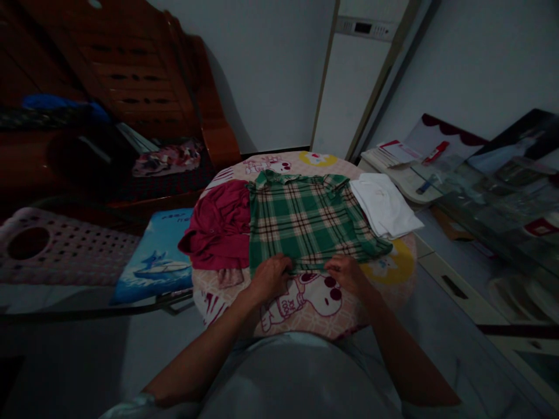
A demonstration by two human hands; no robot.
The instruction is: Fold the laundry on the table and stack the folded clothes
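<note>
A green plaid garment point(301, 218) lies spread out on a round table with a patterned cloth point(349, 314). My left hand point(273, 276) is closed on the garment's near edge, left of its middle. Farther right along that same edge, my right hand point(345, 272) pinches the fabric with bent fingers. Crumpled dark pink clothing point(220, 227) touches the garment's left side. A folded white cloth point(385, 205) sits by its right side, near the table's edge.
A blue cushion point(159, 256) and a woven chair point(78, 247) are left of the table. Behind them stands a wooden bench point(131, 75) with cloth on its seat. A glass shelf point(484, 215) and a cabinet with papers point(393, 152) are at the right.
</note>
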